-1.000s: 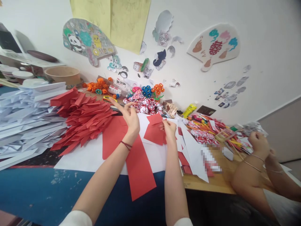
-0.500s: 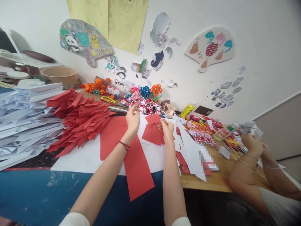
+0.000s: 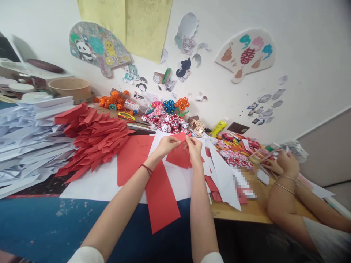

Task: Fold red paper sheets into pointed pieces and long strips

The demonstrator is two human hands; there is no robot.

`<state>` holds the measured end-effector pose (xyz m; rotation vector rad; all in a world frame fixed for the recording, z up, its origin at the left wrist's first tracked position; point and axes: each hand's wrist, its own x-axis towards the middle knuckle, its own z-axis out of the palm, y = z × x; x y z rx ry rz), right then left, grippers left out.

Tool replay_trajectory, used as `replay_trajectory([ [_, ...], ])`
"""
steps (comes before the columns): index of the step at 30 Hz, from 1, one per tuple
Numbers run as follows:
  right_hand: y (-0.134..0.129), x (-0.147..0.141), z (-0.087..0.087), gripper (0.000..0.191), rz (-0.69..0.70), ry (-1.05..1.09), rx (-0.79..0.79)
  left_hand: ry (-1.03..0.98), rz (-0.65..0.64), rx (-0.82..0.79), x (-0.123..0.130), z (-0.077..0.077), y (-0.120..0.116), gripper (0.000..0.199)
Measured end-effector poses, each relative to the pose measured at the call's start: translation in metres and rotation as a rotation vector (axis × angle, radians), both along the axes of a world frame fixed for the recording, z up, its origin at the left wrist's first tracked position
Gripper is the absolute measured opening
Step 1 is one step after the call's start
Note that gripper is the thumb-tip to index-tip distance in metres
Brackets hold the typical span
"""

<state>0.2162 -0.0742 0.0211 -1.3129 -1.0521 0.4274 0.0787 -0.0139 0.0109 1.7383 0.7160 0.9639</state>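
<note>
Both hands meet at the top of a small red paper sheet (image 3: 177,157) in the middle of the table. My left hand (image 3: 165,145) pinches its upper left edge with thumb and forefinger. My right hand (image 3: 194,148) grips its upper right edge, fingers closed. Under my left forearm lies a long red paper strip (image 3: 161,201), its lower end hanging past the table's front edge. A larger red sheet (image 3: 128,160) is to the left. White paper (image 3: 90,184) spreads beneath them all.
On the left stand piles of folded white paper (image 3: 35,142) and folded red paper (image 3: 95,140). Behind are craft flowers (image 3: 170,106) and a yellow bottle (image 3: 219,128). At right, another person's hand (image 3: 287,164) works near a plastic bag (image 3: 300,151). Loose white sheets (image 3: 222,175) lie between.
My left hand has come down and right, from above the white paper onto the red sheet's upper edge. The right hand has stayed nearly in place. The other person's hands have moved apart.
</note>
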Motion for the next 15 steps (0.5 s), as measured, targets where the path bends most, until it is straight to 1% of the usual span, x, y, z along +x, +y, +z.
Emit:
replay_trajectory([
  [3,-0.001,-0.003,0.003,0.039,0.048,0.000,0.002,-0.013,0.005,-0.046,0.000,-0.002,0.001,0.032],
  [6,-0.002,-0.004,0.004,0.040,0.057,-0.001,-0.005,0.021,0.042,-0.032,-0.001,0.002,-0.002,0.030],
  [10,-0.002,-0.004,0.003,0.041,0.037,0.010,0.005,0.123,0.046,0.066,-0.002,0.007,-0.006,0.029],
  [15,0.000,-0.006,0.002,0.040,0.039,0.016,-0.019,0.255,0.168,0.218,-0.003,0.009,-0.006,0.021],
])
